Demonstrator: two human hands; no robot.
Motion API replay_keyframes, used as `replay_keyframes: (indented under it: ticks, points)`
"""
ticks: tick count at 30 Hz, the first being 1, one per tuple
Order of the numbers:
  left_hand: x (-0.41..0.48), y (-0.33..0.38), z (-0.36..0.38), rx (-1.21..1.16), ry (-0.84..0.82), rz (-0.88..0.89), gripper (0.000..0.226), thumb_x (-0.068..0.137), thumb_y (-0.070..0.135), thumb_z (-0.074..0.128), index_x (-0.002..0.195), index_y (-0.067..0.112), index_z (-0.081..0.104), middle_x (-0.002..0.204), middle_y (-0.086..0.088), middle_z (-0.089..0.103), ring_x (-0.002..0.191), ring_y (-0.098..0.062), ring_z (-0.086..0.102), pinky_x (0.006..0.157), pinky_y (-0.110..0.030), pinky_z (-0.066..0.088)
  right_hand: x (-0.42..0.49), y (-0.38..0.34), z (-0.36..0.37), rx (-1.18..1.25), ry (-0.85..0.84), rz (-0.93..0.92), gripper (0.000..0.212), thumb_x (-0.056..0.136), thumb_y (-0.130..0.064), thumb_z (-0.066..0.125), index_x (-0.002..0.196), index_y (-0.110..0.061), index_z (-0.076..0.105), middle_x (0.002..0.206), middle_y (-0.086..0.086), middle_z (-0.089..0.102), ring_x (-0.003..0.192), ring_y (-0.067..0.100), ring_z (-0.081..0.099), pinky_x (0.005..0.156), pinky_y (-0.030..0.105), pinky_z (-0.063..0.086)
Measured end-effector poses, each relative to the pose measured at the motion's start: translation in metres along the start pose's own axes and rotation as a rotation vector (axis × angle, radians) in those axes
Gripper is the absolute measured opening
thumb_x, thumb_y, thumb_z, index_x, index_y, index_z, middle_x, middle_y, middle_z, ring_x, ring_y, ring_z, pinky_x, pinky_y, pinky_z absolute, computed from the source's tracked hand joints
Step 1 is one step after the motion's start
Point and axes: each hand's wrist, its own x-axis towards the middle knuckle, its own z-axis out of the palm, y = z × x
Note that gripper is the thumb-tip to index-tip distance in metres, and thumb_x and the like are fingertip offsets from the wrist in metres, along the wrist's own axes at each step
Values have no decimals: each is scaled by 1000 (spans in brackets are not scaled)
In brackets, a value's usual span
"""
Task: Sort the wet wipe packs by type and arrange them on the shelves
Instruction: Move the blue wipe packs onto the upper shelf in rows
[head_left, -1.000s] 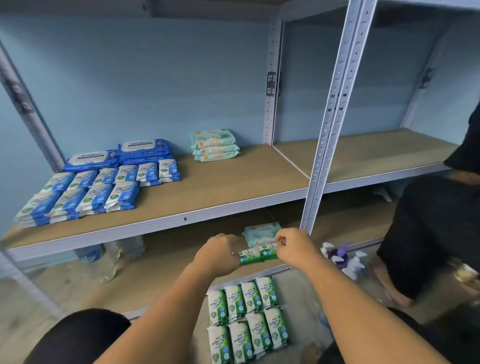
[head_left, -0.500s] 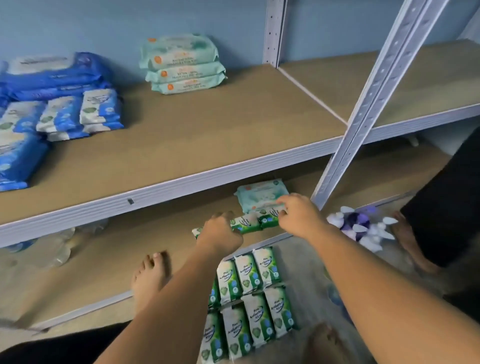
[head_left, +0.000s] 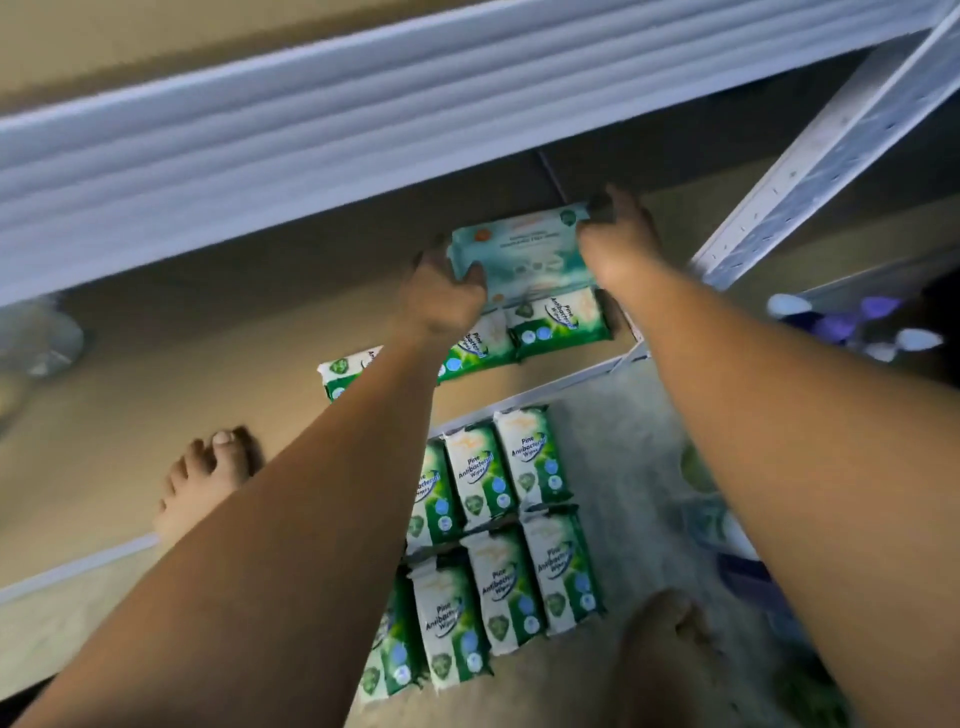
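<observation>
Reaching under the upper shelf rail (head_left: 311, 130), a person grips a pale teal wipe pack (head_left: 524, 254) from both ends on the lower shelf (head_left: 182, 374), seen from the head camera. The left hand (head_left: 441, 296) clamps the pack's near left corner, its fingers curled around the edge. The right hand (head_left: 618, 239) holds the far right end, thumb on top and fingertips wrapped over the pack's back corner. The pack lies between the two hands, tilted slightly, and sits just behind a row of green pine antibacterial wipe packs (head_left: 558, 322) laid flat along the shelf's front edge; whether it rests on them or hovers just above cannot be told. The left forearm covers part of that row.

Below the shelf's white front rail, more green packs (head_left: 498, 545) lie in two tidy rows on the floor (head_left: 613, 452), touching side by side. A bare foot (head_left: 208, 483) rests on the lower shelf to the left, and another bare foot (head_left: 670, 654) stands on the floor beside the packs. A perforated metal upright (head_left: 831, 145) rises at right, with blurred white and purple items (head_left: 857, 322) beyond it.
</observation>
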Motion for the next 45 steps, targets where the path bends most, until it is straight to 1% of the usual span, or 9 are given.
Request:
replay_keyframes:
  ticks: [2, 9, 14, 22, 28, 32, 35, 42, 45]
  points:
    - [6, 8, 4, -15, -51, -22, 64, 84, 60, 47, 142, 32, 43, 129, -9, 63, 111, -33, 64, 96, -41, 53, 17, 1, 7, 44, -10, 4, 67, 93, -19, 54, 155, -33, 34, 142, 2, 47, 98, 13, 54, 54, 5, 40]
    - [43, 18, 29, -49, -55, -185, 62, 99, 53, 50, 139, 6, 52, 141, -16, 56, 129, -31, 55, 105, -33, 43, 42, 22, 27, 94, -137, 75, 42, 92, -32, 60, 133, -36, 55, 116, -9, 69, 90, 15, 69, 84, 29, 56]
    - [50, 14, 39, -91, -127, -204, 60, 96, 43, 60, 143, 8, 48, 142, -10, 56, 127, -27, 56, 101, -30, 44, 50, 35, 34, 99, -159, 65, 39, 79, -36, 66, 117, -37, 62, 103, -12, 73, 89, 15, 72, 89, 36, 59]
    - [53, 13, 41, -275, -16, -119, 58, 93, 33, 63, 144, 16, 43, 131, -7, 64, 114, -29, 64, 99, -41, 52, 54, 19, 31, 218, -142, 30, 49, 83, -15, 62, 128, -34, 61, 104, -7, 73, 90, 15, 71, 80, 31, 59]
    - [33, 22, 22, -465, 106, -26, 76, 82, 34, 62, 151, 33, 30, 120, 3, 68, 105, -23, 69, 94, -40, 56, 25, -11, 24, 258, -41, -74, 27, 69, -22, 68, 89, -39, 66, 91, -10, 75, 85, 13, 73, 82, 36, 61]
    - [-21, 12, 9, -651, 59, -86, 59, 89, 30, 65, 143, 34, 40, 103, 17, 66, 93, -13, 71, 84, -44, 61, -28, -22, 14, 199, -36, -58, 35, 72, -34, 68, 107, -39, 64, 99, -8, 71, 90, 18, 71, 82, 33, 60]
    - [-69, 6, -5, -672, 74, -115, 48, 94, 23, 64, 137, 36, 46, 106, 16, 68, 92, -12, 72, 84, -46, 61, -82, -21, 5, 76, 9, -72, 69, 66, -45, 59, 134, -42, 50, 117, 1, 61, 100, 24, 64, 89, 39, 56]
    - [-198, 17, -71, -422, 51, -26, 55, 100, 29, 57, 149, 43, 36, 122, 14, 57, 85, 12, 53, 62, -3, 37, -217, -25, -40, 136, -15, -72, 82, 63, -39, 53, 144, -41, 43, 120, 3, 54, 105, 23, 61, 92, 41, 53]
    - [-244, 30, -103, -431, 69, 49, 57, 98, 29, 61, 148, 44, 38, 131, 15, 58, 102, -3, 59, 80, -13, 46, -272, -41, -70, 215, 17, -100, 78, 63, -31, 49, 141, -42, 47, 115, 1, 56, 95, 18, 62, 82, 34, 54]
